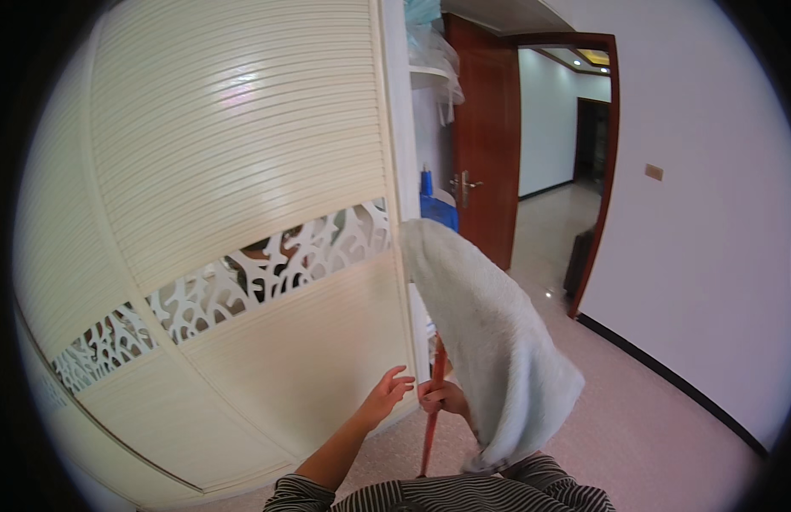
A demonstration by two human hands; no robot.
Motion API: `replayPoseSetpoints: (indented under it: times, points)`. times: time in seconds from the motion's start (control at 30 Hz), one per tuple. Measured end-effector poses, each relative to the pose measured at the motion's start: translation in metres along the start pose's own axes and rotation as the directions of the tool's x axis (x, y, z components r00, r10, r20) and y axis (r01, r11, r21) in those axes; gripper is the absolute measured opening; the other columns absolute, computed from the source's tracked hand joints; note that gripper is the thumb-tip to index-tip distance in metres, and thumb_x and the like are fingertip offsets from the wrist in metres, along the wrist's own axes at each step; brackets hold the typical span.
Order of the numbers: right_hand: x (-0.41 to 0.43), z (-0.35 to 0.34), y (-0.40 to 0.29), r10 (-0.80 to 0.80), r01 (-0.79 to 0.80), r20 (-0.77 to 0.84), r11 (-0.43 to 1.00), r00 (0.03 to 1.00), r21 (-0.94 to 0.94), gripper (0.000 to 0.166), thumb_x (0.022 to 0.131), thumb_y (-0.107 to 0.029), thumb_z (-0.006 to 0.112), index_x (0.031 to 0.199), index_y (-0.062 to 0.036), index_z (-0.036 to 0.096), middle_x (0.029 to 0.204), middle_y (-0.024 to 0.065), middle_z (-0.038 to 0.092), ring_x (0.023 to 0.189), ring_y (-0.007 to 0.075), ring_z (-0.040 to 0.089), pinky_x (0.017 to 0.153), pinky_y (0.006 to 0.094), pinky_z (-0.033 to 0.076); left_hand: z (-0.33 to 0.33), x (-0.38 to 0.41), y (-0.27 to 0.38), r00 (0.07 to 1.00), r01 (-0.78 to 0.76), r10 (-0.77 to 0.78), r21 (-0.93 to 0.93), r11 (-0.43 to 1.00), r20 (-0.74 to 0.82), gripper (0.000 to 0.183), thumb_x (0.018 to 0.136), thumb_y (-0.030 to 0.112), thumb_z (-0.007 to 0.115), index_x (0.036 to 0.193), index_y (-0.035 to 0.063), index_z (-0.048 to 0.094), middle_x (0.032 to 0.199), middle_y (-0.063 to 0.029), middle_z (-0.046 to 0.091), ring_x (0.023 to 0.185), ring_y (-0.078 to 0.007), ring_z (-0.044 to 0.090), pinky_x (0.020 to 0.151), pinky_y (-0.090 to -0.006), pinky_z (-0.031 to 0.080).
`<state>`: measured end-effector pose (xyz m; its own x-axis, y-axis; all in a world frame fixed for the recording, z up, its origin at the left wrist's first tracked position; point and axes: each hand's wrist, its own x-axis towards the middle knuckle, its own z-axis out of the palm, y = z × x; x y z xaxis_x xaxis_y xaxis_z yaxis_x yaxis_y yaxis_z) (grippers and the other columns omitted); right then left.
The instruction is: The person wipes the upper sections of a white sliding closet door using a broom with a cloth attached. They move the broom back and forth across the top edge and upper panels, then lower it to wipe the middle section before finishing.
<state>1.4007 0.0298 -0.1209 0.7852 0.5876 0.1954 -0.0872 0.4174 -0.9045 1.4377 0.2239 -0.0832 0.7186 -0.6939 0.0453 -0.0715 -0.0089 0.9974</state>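
My right hand [456, 400] is closed around a red pole [429, 435], which stands roughly upright in front of my body. A large pale grey cloth [491, 320] hangs at the pole's upper part and over my right forearm. It hides the top of the pole, so how the two are joined cannot be seen. My left hand [387, 393] is raised just left of the pole, fingers apart and holding nothing. It is in front of the lower panel of a cream sliding wardrobe door [293, 358].
Ahead, a reddish-brown wooden door [485, 141] stands ajar beside a doorway to a tiled hallway [549, 224]. Plastic bags [433, 54] and a blue object [439, 211] sit in a side recess. A white wall [696, 243] with a switch [654, 172] bounds the speckled floor [651, 441].
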Motion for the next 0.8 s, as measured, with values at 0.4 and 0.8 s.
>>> replayPoseSetpoints:
  times: [0.4, 0.8]
  points:
    - [-0.034, 0.027, 0.024, 0.1, -0.131, 0.14, 0.964, 0.985, 0.232, 0.016, 0.071, -0.016, 0.053, 0.071, -0.0008, 0.047, 0.05, -0.0009, 0.035, 0.045, 0.0125, 0.036, 0.047, 0.0252, 0.03, 0.036, 0.021, 0.075, 0.978, -0.199, 0.203, -0.082, 0.977, 0.041, 0.036, 0.092, 0.032, 0.038, 0.117, 0.0065, 0.042, 0.11, -0.008, 0.053, 0.102, -0.0168, 0.05, 0.086, -0.0316, 0.038]
    - [-0.036, 0.043, 0.044, 0.09, -0.039, -0.449, 0.992, 0.889, 0.123, 0.007, 0.079, -0.011, 0.052, 0.08, -0.0047, 0.05, 0.049, -0.0033, 0.036, 0.038, 0.0072, 0.032, 0.037, 0.022, 0.024, 0.064, 0.008, 0.124, 0.99, -0.125, 0.121, -0.059, 0.99, -0.069, 0.039, 0.088, 0.025, 0.048, 0.117, 0.0026, 0.036, 0.101, -0.0071, 0.054, 0.094, -0.017, 0.053, 0.081, -0.0308, 0.043]
